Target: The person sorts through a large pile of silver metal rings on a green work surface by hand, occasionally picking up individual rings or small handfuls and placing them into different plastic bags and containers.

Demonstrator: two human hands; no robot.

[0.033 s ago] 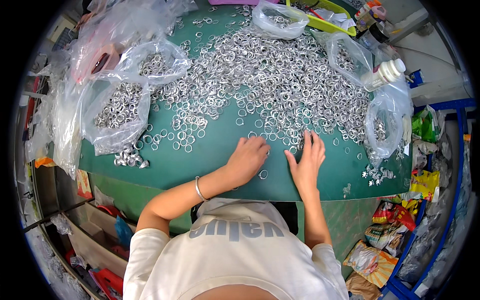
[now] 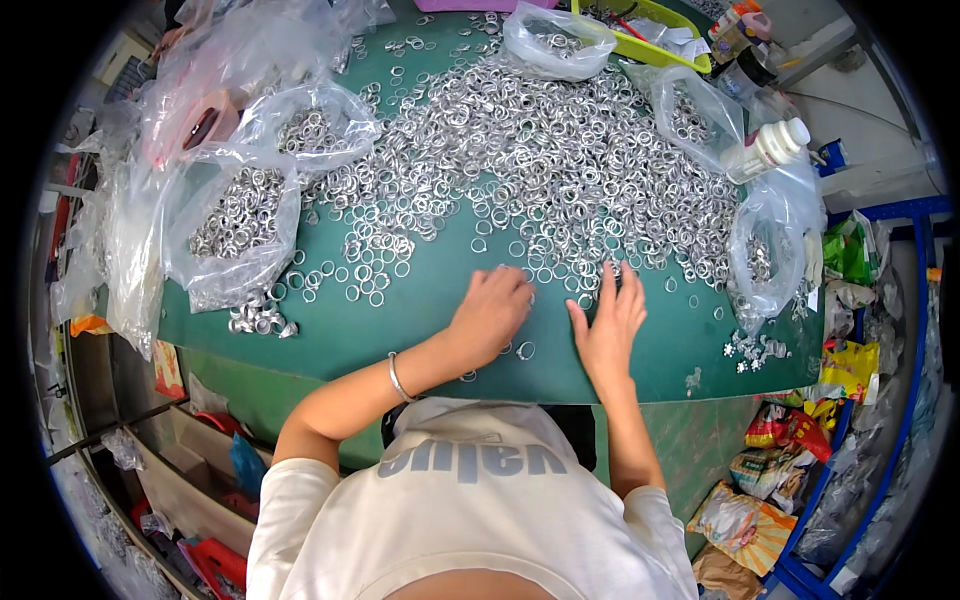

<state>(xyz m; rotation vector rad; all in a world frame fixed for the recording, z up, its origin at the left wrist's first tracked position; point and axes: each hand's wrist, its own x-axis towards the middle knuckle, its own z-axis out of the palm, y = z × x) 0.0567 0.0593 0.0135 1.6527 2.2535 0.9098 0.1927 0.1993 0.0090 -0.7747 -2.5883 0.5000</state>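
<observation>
A wide heap of silver metal rings [image 2: 590, 150] covers the far half of the green table [image 2: 400, 325]. My left hand [image 2: 490, 315] is near the middle of the table, its fingers curled inward. Something silvery shows at its fingertips, but I cannot tell whether it is a held ring. Just beside that hand, a single ring [image 2: 526, 350] lies on the table. My right hand [image 2: 607, 325] has its thumb apart and fingers stretched forward, with the fingertips at the heap's near edge among loose rings [image 2: 585, 299]. A bracelet [image 2: 397, 378] circles my left wrist.
Clear plastic bags of rings stand at the left [image 2: 235, 225] and right [image 2: 765, 250]. A white bottle [image 2: 770, 150] leans at the far right. A yellow-green basket [image 2: 650, 45] sits at the back. Small metal pieces [image 2: 755, 348] lie near the right edge.
My left hand has shifted slightly left, and another ring shows beside it. My right hand has moved a little left, its fingertips still at the heap's edge.
</observation>
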